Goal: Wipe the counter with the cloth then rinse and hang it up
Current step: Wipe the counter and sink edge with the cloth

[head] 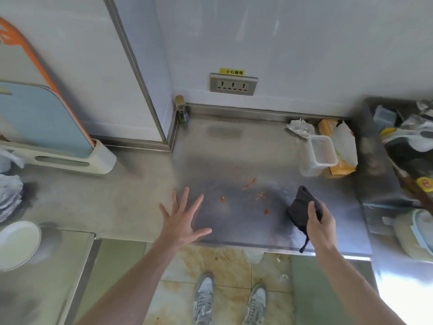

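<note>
A steel counter (pixel 234 146) carries several small red-orange smears (pixel 249 184) near its middle. My right hand (pixel 321 225) grips a dark grey cloth (pixel 301 208), bunched up and held just above the counter's front right part, with a thin tail hanging past the front edge. My left hand (pixel 181 219) is spread flat with fingers apart over the counter's front left part, holding nothing. The smears lie between the two hands, slightly farther back.
A clear plastic container (pixel 319 156), orange packets (pixel 339 168) and crumpled wrap (pixel 300 127) sit at the back right. A small bottle (pixel 182 109) stands in the back corner under a wall socket (pixel 233 84). Cutting boards in a rack (pixel 58 158) stand left; a white bowl (pixel 17 245) front left; cluttered items right.
</note>
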Motion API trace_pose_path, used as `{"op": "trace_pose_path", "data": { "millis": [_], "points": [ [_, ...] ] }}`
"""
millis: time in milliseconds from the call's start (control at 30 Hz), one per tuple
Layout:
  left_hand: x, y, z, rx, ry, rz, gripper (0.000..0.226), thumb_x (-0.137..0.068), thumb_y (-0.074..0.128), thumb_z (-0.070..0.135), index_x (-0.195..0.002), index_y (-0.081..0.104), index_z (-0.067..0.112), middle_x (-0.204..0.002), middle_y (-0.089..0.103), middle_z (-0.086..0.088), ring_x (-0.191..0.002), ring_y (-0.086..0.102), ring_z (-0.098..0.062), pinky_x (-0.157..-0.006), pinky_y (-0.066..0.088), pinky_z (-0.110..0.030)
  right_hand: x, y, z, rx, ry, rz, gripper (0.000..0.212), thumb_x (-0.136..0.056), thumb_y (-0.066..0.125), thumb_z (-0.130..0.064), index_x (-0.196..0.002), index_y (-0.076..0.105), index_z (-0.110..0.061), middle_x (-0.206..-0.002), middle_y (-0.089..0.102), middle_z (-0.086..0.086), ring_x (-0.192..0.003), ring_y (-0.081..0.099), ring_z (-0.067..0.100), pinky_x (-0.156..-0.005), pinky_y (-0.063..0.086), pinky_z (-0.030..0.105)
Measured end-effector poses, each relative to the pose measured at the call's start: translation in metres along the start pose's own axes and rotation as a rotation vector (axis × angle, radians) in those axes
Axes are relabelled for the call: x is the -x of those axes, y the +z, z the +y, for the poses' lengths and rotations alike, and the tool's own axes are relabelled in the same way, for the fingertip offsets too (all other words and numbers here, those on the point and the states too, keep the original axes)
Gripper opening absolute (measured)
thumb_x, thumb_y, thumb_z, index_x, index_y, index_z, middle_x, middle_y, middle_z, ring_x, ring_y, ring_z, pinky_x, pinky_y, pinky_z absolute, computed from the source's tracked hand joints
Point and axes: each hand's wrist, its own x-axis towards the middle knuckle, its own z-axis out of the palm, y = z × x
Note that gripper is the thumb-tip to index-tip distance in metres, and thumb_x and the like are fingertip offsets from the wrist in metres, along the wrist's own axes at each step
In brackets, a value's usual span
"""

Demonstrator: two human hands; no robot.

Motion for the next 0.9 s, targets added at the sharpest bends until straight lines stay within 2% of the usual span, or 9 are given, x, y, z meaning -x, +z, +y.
{"op": "trace_pose_path", "data": {
  "millis": [133,200,300,367,433,567,667,733,900],
  "points": [
    [-0.001,-0.003,-0.004,0.008,-0.038,-0.037,0.126,-0.054,0.061,0.091,-0.151,-0.011,0.058,-0.164,-0.028,0.011,-0.15,-0.018,-0.046,-0.107,0.006,-0.083,-0.004,-0.013,0.011,0.091,-0.059,0.105,0.034,-0.112,0.04,-0.03,-0.14,0.056,-0.022,-0.128,0.068,0.011,-0.117,0.062,0.035,-0.096,0.052,0.049],
    [-0.001,-0.002,-0.002,0.037,-0.081,-0.039,0.127,-0.053,0.066,0.089,-0.15,-0.011,0.06,-0.163,-0.029,0.016,-0.149,-0.018,-0.05,-0.105,0.009,-0.085,-0.001,-0.018,0.01,0.141,-0.135,0.149,0.034,-0.112,0.039,-0.03,-0.142,0.054,-0.032,-0.134,0.066,-0.001,-0.118,0.062,0.027,-0.098,0.052,0.048],
    [-0.003,0.0,-0.002,0.039,-0.082,-0.043,0.127,-0.054,0.066,0.089,-0.15,-0.012,0.06,-0.164,-0.029,0.016,-0.149,-0.018,-0.051,-0.104,0.012,-0.085,0.001,-0.013,0.015,0.29,-0.314,0.105,0.04,-0.111,0.04,-0.023,-0.149,0.051,-0.033,-0.142,0.056,-0.019,-0.12,0.055,0.009,-0.093,0.046,0.034],
    [-0.003,0.0,-0.003,0.022,-0.079,-0.04,0.127,-0.054,0.064,0.09,-0.15,-0.013,0.06,-0.164,-0.029,0.014,-0.149,-0.015,-0.051,-0.104,0.014,-0.085,0.0,-0.001,0.037,0.473,-0.321,-0.003,0.047,-0.11,0.041,-0.027,-0.157,0.043,-0.028,-0.159,0.047,-0.007,-0.143,0.048,0.021,-0.106,0.049,0.045],
    [-0.004,0.002,-0.004,0.005,-0.074,-0.023,0.127,-0.053,0.061,0.093,-0.15,-0.013,0.06,-0.164,-0.028,0.014,-0.149,-0.013,-0.052,-0.104,0.017,-0.084,0.008,0.014,0.062,0.639,-0.196,-0.178,0.057,-0.11,0.038,-0.035,-0.164,0.023,-0.024,-0.173,0.022,0.004,-0.16,0.014,0.026,-0.126,0.027,0.051],
    [-0.004,0.005,-0.006,-0.002,-0.076,0.007,0.127,-0.05,0.058,0.095,-0.151,-0.011,0.059,-0.167,-0.022,0.013,-0.149,-0.008,-0.052,-0.101,0.022,-0.083,0.046,0.033,0.082,0.73,-0.191,-0.295,0.07,-0.098,0.011,-0.066,-0.159,-0.005,-0.034,-0.17,-0.015,-0.003,-0.158,-0.018,0.021,-0.129,-0.007,0.041],
    [-0.005,0.008,-0.006,-0.029,-0.064,0.041,0.128,-0.049,0.055,0.097,-0.153,-0.008,0.058,-0.168,-0.017,0.012,-0.149,-0.005,-0.053,-0.099,0.025,-0.083,0.055,0.041,0.082,0.726,-0.196,-0.345,0.085,-0.084,-0.014,-0.082,-0.157,-0.014,-0.04,-0.167,-0.026,-0.01,-0.155,-0.029,0.015,-0.126,-0.017,0.036],
    [-0.007,0.01,-0.007,-0.039,-0.057,0.056,0.129,-0.047,0.053,0.099,-0.153,-0.006,0.057,-0.169,-0.014,0.011,-0.149,-0.002,-0.054,-0.097,0.025,-0.084,0.064,0.056,0.077,0.783,-0.281,-0.395,0.085,-0.082,-0.027,-0.077,-0.158,-0.015,-0.041,-0.168,-0.026,-0.012,-0.151,-0.035,0.01,-0.122,-0.024,0.032],
    [-0.009,0.019,-0.011,-0.068,-0.033,0.096,0.128,-0.042,0.047,0.103,-0.156,0.012,0.053,-0.17,0.005,0.006,-0.145,0.015,-0.059,-0.087,0.03,-0.085,0.056,0.095,0.053,0.862,-0.42,-0.456,0.076,-0.089,-0.029,-0.066,-0.159,-0.013,-0.045,-0.167,-0.026,-0.018,-0.152,-0.035,0.011,-0.126,-0.021,0.038]
  ]
}}
